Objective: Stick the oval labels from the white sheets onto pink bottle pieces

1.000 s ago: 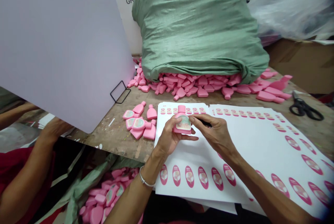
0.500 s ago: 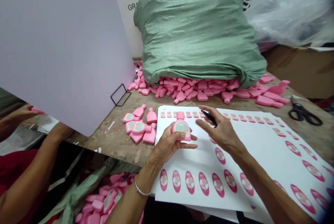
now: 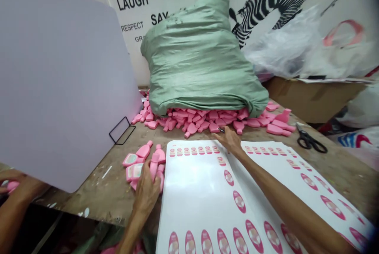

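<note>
My left hand (image 3: 147, 186) is closed around a pink bottle-shaped piece (image 3: 154, 166), at a small group of similar pink pieces (image 3: 144, 150) left of the paper sheets; some of these bear pale green oval labels. My right hand (image 3: 230, 140) reaches over the far edge of the sticker sheets (image 3: 198, 191), close to the pile of pink pieces (image 3: 192, 128). Its fingers grip a slim dark pen-like tool (image 3: 220, 129), whose exact kind I cannot make out. Pink oval and small stickers line the edges of the white sheets.
A bulging green sack (image 3: 201, 64) stands on the heap at the back. Black scissors (image 3: 310, 139) lie at the right. On the left a large pale panel (image 3: 68, 80) rises beside a black wire stand (image 3: 122, 131). Another person's arm (image 3: 23, 195) shows behind it.
My left hand has carried the labelled pink bottle piece from above the sheets left to the small group. My right hand with the dark tool has moved toward the pile. The view has tilted up.
</note>
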`<action>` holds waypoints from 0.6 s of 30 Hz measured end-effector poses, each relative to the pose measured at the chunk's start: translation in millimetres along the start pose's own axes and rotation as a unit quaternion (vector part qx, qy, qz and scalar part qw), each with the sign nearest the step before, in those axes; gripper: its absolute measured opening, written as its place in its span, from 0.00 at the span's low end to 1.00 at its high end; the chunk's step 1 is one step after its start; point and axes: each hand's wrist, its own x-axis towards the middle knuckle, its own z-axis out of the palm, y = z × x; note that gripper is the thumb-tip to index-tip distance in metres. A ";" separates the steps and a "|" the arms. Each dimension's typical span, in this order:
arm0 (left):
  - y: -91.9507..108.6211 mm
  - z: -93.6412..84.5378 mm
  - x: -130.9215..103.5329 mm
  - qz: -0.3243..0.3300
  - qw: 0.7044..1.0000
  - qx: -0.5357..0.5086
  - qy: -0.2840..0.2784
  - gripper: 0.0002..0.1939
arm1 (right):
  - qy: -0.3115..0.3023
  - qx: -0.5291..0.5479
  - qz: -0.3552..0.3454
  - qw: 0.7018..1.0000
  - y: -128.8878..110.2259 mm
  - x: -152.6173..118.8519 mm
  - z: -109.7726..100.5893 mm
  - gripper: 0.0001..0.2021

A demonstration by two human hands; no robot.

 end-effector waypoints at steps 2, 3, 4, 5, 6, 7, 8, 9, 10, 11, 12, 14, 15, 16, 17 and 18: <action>-20.5 1.3 12.6 0.043 0.994 0.098 0.026 0.28 | 0.014 -0.027 0.026 0.999 -3.9 19.5 7.0 0.28; -27.2 -0.4 16.2 0.051 0.988 0.145 0.036 0.30 | 0.014 -0.036 0.036 0.999 -6.2 26.5 9.3 0.28; -30.9 -3.6 18.0 0.052 0.980 0.185 0.043 0.31 | 0.012 -0.041 0.043 0.998 -8.1 31.4 10.5 0.27; -30.9 -7.8 18.2 0.051 0.974 0.215 0.050 0.32 | 0.008 -0.046 0.050 0.998 -9.5 34.0 10.3 0.26; -27.1 -12.0 17.2 0.052 0.971 0.226 0.054 0.32 | 0.004 -0.049 0.056 0.997 -10.5 33.9 8.6 0.26; -19.6 -15.1 15.4 0.057 0.974 0.211 0.057 0.32 | 0.000 -0.052 0.060 0.997 -11.4 30.4 5.7 0.26; -8.8 -16.0 13.3 0.060 0.982 0.169 0.054 0.32 | -0.006 -0.054 0.059 0.997 -12.9 23.0 1.6 0.27; 4.3 -14.0 11.1 0.058 0.992 0.100 0.046 0.30 | -0.013 -0.056 0.053 0.997 -15.4 11.1 -3.5 0.28; 18.9 -8.7 8.8 0.049 0.999 0.002 0.024 0.27 | -0.022 -0.050 0.039 0.998 -19.3 -5.5 -9.2 0.28; 33.7 -0.6 6.0 0.018 0.993 -0.113 -0.019 0.23 | -0.036 -0.039 0.013 0.999 -24.7 -26.5 -15.3 0.28; 47.7 9.6 2.5 -0.029 0.970 -0.230 -0.079 0.22 | -0.056 -0.020 -0.017 0.998 -31.1 -50.7 -21.2 0.27; 70.0 31.3 -7.2 -0.110 0.888 -0.417 -0.160 0.22 | -0.106 0.075 -0.127 0.983 -43.8 -101.6 -31.0 0.22; 76.9 40.2 -12.8 -0.141 0.852 -0.470 -0.182 0.22 | -0.133 0.107 -0.163 0.972 -47.5 -124.1 -34.7 0.20; 80.4 46.5 -18.3 -0.164 0.828 -0.499 -0.196 0.22 | -0.166 0.116 -0.174 0.964 -47.8 -142.2 -37.9 0.21; 80.7 49.8 -23.2 -0.179 0.819 -0.507 -0.201 0.22 | -0.173 0.114 -0.152 0.966 -43.9 -155.1 -40.9 0.25; 78.2 50.0 -27.0 -0.187 0.822 -0.500 -0.199 0.21 | -0.154 0.091 -0.104 0.978 -35.7 -162.7 -43.7 0.29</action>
